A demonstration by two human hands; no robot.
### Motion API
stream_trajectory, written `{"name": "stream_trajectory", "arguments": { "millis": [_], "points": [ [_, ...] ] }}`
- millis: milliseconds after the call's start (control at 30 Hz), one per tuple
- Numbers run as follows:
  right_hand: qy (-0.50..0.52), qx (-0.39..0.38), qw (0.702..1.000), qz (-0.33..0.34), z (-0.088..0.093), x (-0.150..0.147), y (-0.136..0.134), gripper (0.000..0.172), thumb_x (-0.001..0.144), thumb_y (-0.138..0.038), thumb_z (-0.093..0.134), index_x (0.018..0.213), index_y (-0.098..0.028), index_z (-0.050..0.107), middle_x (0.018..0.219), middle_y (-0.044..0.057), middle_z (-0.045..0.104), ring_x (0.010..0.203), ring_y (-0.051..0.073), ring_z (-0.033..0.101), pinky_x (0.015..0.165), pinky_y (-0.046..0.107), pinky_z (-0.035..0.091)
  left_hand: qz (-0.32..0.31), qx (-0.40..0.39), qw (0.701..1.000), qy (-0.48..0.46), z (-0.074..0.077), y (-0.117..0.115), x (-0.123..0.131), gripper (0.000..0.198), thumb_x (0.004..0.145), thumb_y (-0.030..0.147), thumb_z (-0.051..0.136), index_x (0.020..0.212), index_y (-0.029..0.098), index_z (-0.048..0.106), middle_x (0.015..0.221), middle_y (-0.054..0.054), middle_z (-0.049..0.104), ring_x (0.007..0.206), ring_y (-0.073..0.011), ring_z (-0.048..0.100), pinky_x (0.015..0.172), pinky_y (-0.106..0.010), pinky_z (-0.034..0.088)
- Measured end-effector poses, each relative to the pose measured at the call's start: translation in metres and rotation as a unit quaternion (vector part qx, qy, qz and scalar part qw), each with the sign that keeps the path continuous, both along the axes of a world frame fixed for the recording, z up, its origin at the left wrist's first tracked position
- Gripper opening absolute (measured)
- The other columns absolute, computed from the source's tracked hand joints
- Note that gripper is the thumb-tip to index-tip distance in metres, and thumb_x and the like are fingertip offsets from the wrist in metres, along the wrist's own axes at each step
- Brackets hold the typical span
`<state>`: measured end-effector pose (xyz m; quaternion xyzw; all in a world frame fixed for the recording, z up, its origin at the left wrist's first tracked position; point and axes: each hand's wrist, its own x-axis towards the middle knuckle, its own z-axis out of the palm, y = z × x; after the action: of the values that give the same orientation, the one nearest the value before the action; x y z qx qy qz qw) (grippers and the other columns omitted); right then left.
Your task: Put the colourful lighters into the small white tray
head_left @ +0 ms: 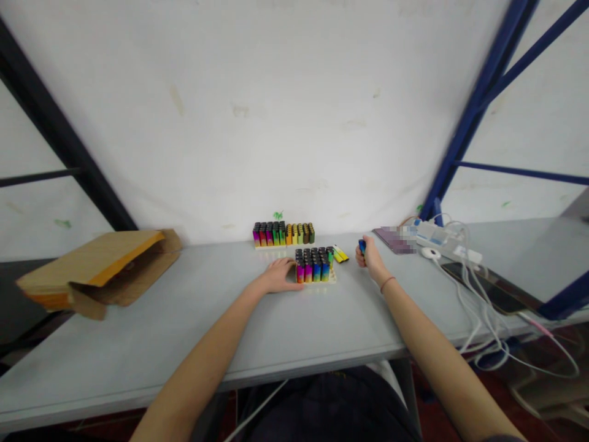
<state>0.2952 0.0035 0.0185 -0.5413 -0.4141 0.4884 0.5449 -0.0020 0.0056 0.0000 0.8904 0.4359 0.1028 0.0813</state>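
Note:
My left hand [277, 277] grips the left side of a pale tray [332, 279], its thumb along the front and its fingers behind. In that tray stand rows of upright lighters [316, 271], coloured from magenta to blue and green with dark tops. Some slots at the tray's right end hold nothing. To the right, my right hand [372, 258] is closed around a blue lighter [362, 246], raised a little off the table. Two yellow lighters [340, 253] lie flat between the tray and my right hand.
Against the wall stands a second group of lighters [276, 235], multicoloured and yellow. An open cardboard box [96, 264] lies at left. At right are a purple pad [393, 240], a power strip [442, 236], white cables [473, 301] and a dark phone [492, 288]. Blue shelf posts [473, 116] rise behind.

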Motion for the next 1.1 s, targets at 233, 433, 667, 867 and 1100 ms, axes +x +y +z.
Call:
{"name": "stream_trajectory", "arguments": {
  "millis": [233, 433, 667, 867, 1100],
  "points": [
    [0.012, 0.006, 0.998, -0.065, -0.002, 0.0, 0.002, 0.04, 0.083, -0.048, 0.026, 0.051, -0.024, 0.03, 0.031, -0.007, 0.023, 0.026, 0.007, 0.018, 0.03, 0.021, 0.012, 0.018, -0.005, 1.0, 0.012, 0.013, 0.002, -0.017, 0.082, 0.059, 0.068, 0.064, 0.121, 0.015, 0.053, 0.13, -0.013, 0.046, 0.119, -0.032, 0.043, 0.102, -0.039, 0.033],
    [0.031, 0.034, 0.997, -0.061, 0.001, -0.004, -0.001, 0.041, 0.084, -0.043, 0.023, 0.049, -0.024, 0.028, 0.031, -0.007, 0.021, 0.026, 0.007, 0.015, 0.03, 0.02, 0.01, 0.056, -0.025, 0.998, 0.024, 0.012, 0.006, -0.025, 0.088, 0.059, 0.068, 0.063, 0.127, 0.015, 0.045, 0.128, -0.013, 0.048, 0.118, -0.0327, 0.044, 0.101, -0.039, 0.033],
    [0.063, -0.001, 0.996, -0.066, -0.001, -0.01, -0.002, 0.043, 0.084, -0.047, 0.025, 0.048, -0.024, 0.028, 0.032, -0.007, 0.022, 0.026, 0.006, 0.016, 0.029, 0.02, 0.01, 0.073, -0.045, 0.995, 0.041, 0.011, 0.003, -0.022, 0.096, 0.06, 0.072, 0.058, 0.133, 0.012, 0.039, 0.135, -0.016, 0.041, 0.124, -0.034, 0.037, 0.105, -0.041, 0.028],
    [0.086, -0.009, 0.995, -0.048, 0.0, -0.008, -0.003, 0.042, 0.085, -0.044, 0.023, 0.048, -0.023, 0.028, 0.032, -0.008, 0.02, 0.026, 0.006, 0.014, 0.03, 0.02, 0.008, 0.072, -0.05, 0.995, 0.053, 0.009, 0.002, -0.021, 0.102, 0.058, 0.077, 0.055, 0.135, 0.013, 0.037, 0.142, -0.015, 0.034, 0.129, -0.0364, 0.03, 0.107, -0.043, 0.023],
    [0.068, 0.008, 0.997, -0.035, -0.001, -0.008, -0.002, 0.04, 0.084, -0.042, 0.021, 0.049, -0.024, 0.027, 0.032, -0.007, 0.02, 0.026, 0.007, 0.015, 0.031, 0.021, 0.009, 0.072, -0.045, 0.995, 0.055, 0.006, 0.004, -0.021, 0.103, 0.057, 0.08, 0.052, 0.135, 0.015, 0.039, 0.143, -0.014, 0.034, 0.129, -0.0361, 0.03, 0.107, -0.044, 0.022]
  ]
}}
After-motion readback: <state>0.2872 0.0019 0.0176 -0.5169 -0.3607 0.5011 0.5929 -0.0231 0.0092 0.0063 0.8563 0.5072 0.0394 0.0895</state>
